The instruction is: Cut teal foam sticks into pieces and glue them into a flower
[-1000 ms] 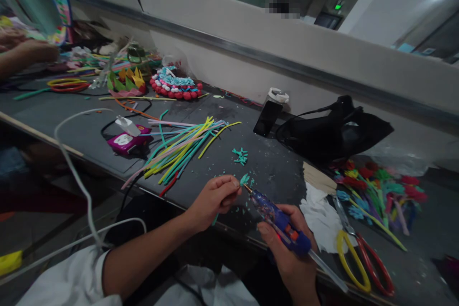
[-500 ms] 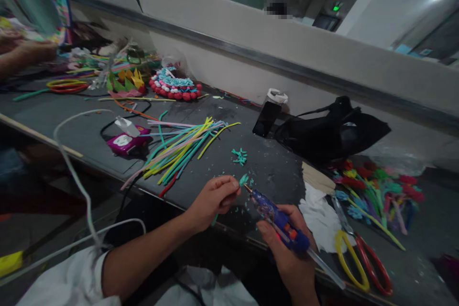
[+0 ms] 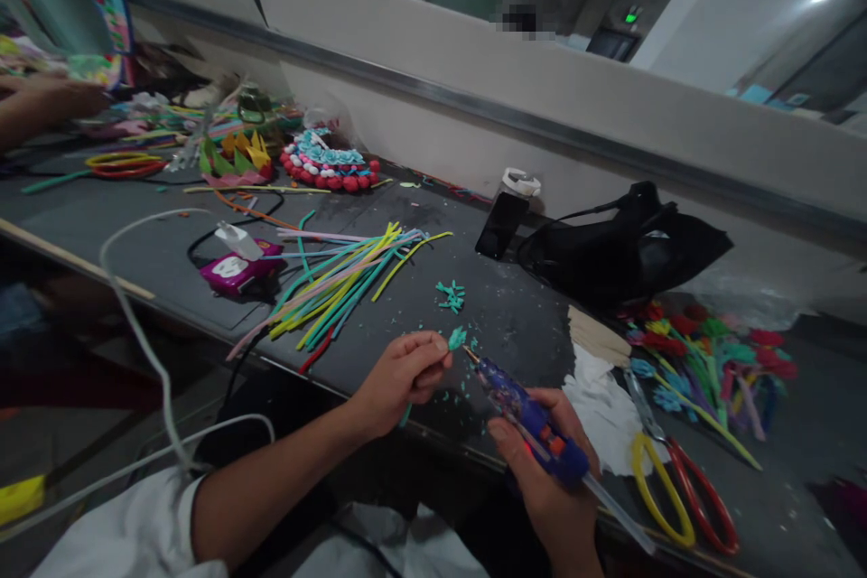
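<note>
My left hand (image 3: 405,377) pinches a teal pipe-cleaner flower (image 3: 457,339) between thumb and fingers; a bit of its teal stem shows below the hand. A blue hot glue gun (image 3: 532,420) is gripped in my right hand (image 3: 542,488), a clear glue stick poking from its rear end. Its metal nozzle points up and left, close beside the flower's tip, with a small gap. Just beyond lies a little pile of short teal pieces (image 3: 451,295), and fine teal scraps are scattered around the hands.
Left of my hands lies a bundle of pipe cleaners (image 3: 352,280) beside a purple power socket (image 3: 240,269). Scissors (image 3: 684,488), white cloth (image 3: 602,406) and finished pipe-cleaner flowers (image 3: 711,361) are on the right. A phone (image 3: 501,224) and black bag (image 3: 623,244) stand behind. Another person's hand (image 3: 54,99) works far left.
The glue gun's nozzle has drawn slightly away from the teal flower, which it was touching or nearly touching. My left hand has kept its hold and barely moved.
</note>
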Demonstrator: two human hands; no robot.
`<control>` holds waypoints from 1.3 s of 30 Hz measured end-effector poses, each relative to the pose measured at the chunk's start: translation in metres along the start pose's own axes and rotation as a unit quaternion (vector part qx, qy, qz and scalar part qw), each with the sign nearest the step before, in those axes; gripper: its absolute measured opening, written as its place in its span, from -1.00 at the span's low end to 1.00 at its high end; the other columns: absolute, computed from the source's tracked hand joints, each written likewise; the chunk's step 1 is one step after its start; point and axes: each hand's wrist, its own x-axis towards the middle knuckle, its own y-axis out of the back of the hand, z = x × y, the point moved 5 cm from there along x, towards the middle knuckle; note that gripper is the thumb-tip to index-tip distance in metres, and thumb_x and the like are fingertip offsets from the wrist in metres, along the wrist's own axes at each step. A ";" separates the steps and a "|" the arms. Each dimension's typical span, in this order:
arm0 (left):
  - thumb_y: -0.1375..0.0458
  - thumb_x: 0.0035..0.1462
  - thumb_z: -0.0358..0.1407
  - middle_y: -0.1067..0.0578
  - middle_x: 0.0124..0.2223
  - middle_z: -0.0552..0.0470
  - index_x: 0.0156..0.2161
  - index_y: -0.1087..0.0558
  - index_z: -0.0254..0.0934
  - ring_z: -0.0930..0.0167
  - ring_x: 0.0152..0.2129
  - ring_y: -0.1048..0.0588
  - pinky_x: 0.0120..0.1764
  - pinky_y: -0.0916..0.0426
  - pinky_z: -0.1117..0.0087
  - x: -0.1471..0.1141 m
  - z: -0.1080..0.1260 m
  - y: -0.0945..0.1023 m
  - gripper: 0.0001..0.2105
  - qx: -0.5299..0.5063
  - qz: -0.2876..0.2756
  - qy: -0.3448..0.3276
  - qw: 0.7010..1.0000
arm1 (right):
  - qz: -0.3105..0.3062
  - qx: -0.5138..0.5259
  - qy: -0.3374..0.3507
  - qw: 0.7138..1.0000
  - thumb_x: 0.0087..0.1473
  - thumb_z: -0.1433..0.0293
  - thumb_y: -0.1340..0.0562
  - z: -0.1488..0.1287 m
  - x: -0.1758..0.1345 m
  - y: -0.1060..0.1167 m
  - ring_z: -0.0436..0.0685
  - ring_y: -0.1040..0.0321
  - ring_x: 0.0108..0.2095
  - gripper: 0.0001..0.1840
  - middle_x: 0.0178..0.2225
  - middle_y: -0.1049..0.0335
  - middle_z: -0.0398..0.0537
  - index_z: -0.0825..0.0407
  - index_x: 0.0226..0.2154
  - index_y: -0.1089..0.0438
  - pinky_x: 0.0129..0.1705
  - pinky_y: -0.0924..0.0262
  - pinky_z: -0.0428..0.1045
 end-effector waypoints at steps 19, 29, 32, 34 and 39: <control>-0.15 0.12 -0.21 -0.04 -0.66 0.27 -0.45 -0.34 -0.32 0.64 -0.75 0.07 -0.68 0.21 0.57 0.002 0.004 0.004 -0.78 -0.023 0.023 -0.018 0.999 | -0.126 -0.366 0.086 0.918 0.04 0.00 -0.23 0.095 0.040 -0.005 0.35 -0.35 -0.17 0.04 -0.20 -0.41 0.13 0.16 0.34 0.23 -0.16 -0.29 0.14; -0.15 0.14 -0.19 -0.02 -0.66 0.27 -0.44 -0.33 -0.32 0.64 -0.75 0.08 -0.67 0.22 0.56 0.000 0.006 0.003 -0.76 -0.019 0.016 -0.016 1.000 | -0.112 -0.366 0.200 0.902 0.11 0.02 -0.19 0.074 0.044 0.005 0.35 -0.34 -0.14 -0.31 -0.20 -0.44 0.15 0.08 0.16 -0.21 -0.06 -0.24 0.24; -0.15 0.14 -0.18 -0.03 -0.67 0.27 -0.45 -0.34 -0.32 0.64 -0.75 0.07 -0.67 0.21 0.56 -0.003 0.007 -0.002 -0.75 -0.013 -0.011 -0.009 1.000 | -0.121 -0.202 0.172 0.957 0.20 0.28 -0.12 0.045 0.046 0.002 0.22 -0.36 -0.07 -0.43 -0.03 -0.38 0.11 -0.01 0.24 -0.08 -0.09 -0.31 0.12; -0.17 0.13 -0.17 -0.05 -0.66 0.26 -0.45 -0.34 -0.33 0.63 -0.74 0.06 -0.66 0.19 0.56 -0.007 0.005 -0.007 -0.74 -0.004 -0.044 0.006 0.999 | -0.198 -0.047 0.128 0.971 0.16 0.45 -0.09 0.028 0.045 -0.014 0.15 -0.32 0.03 -0.31 0.17 -0.21 0.09 -0.10 0.30 0.09 -0.19 -0.36 -0.01; -0.19 0.10 -0.08 -0.14 -0.67 0.22 -0.44 -0.36 -0.32 0.62 -0.76 -0.02 -0.67 0.14 0.53 -0.017 0.000 -0.018 -0.68 0.034 -0.136 0.045 0.989 | -0.398 0.130 0.131 0.899 0.08 0.48 -0.17 -0.008 0.041 -0.060 0.12 -0.25 0.13 -0.15 0.28 -0.08 0.05 -0.14 0.34 0.16 0.03 -0.27 0.02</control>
